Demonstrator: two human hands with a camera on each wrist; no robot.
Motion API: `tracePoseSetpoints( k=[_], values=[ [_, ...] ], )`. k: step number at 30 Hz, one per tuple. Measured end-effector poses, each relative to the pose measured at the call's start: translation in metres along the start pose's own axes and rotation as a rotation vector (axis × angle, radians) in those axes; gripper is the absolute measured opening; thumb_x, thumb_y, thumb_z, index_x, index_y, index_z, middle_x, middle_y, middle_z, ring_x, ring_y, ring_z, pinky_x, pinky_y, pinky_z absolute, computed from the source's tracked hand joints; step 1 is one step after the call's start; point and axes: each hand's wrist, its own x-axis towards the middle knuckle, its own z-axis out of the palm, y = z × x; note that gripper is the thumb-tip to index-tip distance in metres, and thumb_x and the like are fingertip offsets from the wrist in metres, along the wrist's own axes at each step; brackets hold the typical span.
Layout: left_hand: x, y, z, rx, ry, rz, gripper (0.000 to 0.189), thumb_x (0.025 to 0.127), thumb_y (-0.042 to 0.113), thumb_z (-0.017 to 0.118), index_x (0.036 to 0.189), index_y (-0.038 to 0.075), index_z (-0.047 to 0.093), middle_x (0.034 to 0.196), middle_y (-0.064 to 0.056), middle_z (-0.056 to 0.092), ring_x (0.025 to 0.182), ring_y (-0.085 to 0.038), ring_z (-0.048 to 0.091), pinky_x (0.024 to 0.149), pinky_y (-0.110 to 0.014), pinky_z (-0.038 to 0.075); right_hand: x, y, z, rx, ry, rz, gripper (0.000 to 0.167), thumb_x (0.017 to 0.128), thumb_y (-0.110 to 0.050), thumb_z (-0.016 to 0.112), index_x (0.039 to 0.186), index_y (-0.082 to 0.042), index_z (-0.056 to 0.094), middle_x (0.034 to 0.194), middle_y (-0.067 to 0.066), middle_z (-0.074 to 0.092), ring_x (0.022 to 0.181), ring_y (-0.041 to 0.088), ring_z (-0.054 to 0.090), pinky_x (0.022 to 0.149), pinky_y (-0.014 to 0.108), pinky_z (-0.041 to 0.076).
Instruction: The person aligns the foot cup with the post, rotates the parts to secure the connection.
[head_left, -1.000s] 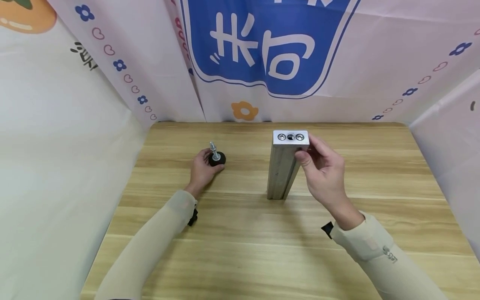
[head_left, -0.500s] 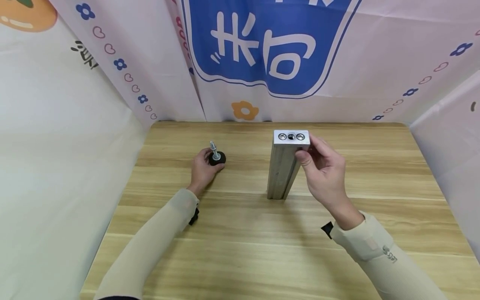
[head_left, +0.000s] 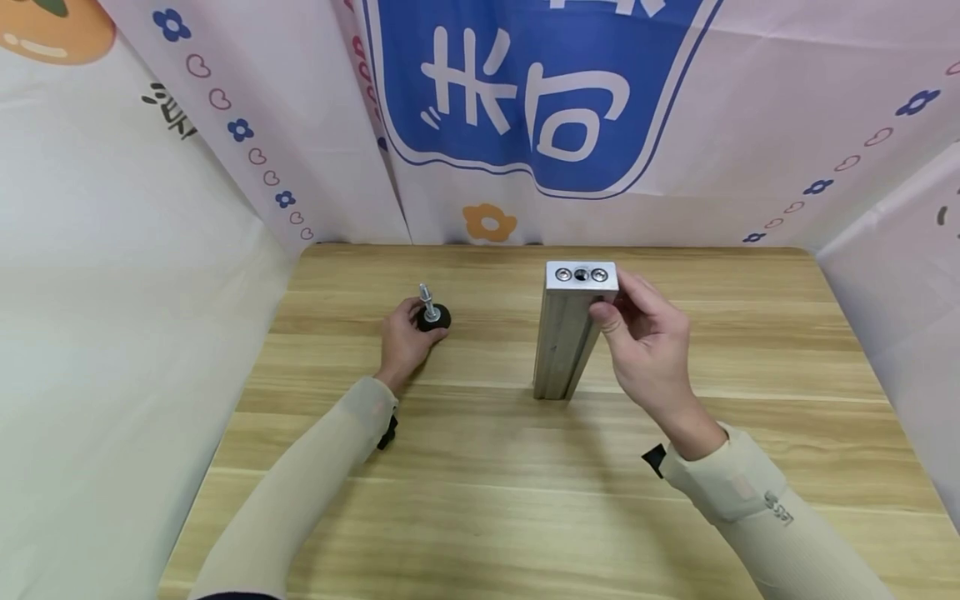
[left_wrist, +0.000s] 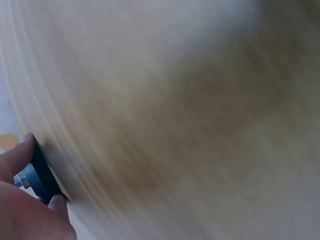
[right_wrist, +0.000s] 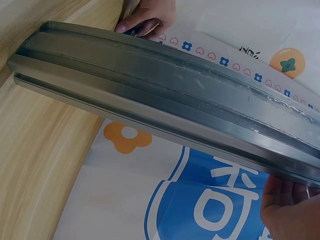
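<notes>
On the table at the left, my left hand [head_left: 406,343] grips the round black base of a levelling foot [head_left: 433,317], thumb on the near side and fingers on the far side. Its threaded metal stud points up. In the left wrist view the black base [left_wrist: 44,176] shows between thumb and fingers. My right hand [head_left: 651,346] holds an aluminium profile [head_left: 564,342] near its top, thumb on the near face. The profile stands upright on the table; its end plate [head_left: 582,275] carries two screws and a hole between them. Grooves run along the profile [right_wrist: 165,85] in the right wrist view.
The wooden table [head_left: 480,500] stretches around both hands. Behind it hangs a printed cloth [head_left: 480,192] with a blue sign, and white cloth walls [head_left: 135,333] stand along the sides. A black strap piece [head_left: 656,459] sticks out at the right cuff.
</notes>
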Motion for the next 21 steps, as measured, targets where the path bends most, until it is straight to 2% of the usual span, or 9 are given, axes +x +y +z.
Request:
tracePoseSetpoints(
  k=[11, 21],
  values=[
    [-0.0017, -0.0039, 0.0015, -0.021, -0.005, 0.029, 0.074, 0.083, 0.002, 0.087, 0.148, -0.004, 0.051, 0.153, -0.026, 0.056, 0.148, -0.037, 0.051, 0.122, -0.045, 0.043, 0.0002, -0.0004, 0.0001, -0.005, 0.0, -0.002, 0.051, 0.098, -0.019, 0.071, 0.133, 0.017, 0.062, 0.11, -0.011, 0.069, 0.089, 0.005, 0.059, 0.074, 0.015, 0.051],
    [-0.0014, -0.0034, 0.0016, 0.022, 0.009, 0.021, 0.07, 0.083, 0.005, 0.087, 0.145, -0.002, 0.055, 0.151, -0.024, 0.059, 0.145, -0.036, 0.055, 0.121, -0.046, 0.045, -0.0005, 0.0007, 0.0009, 0.008, 0.008, -0.003, 0.051, 0.097, -0.017, 0.072, 0.132, 0.017, 0.062, 0.11, -0.01, 0.07, 0.09, 0.006, 0.059, 0.075, 0.015, 0.051]
  ],
)
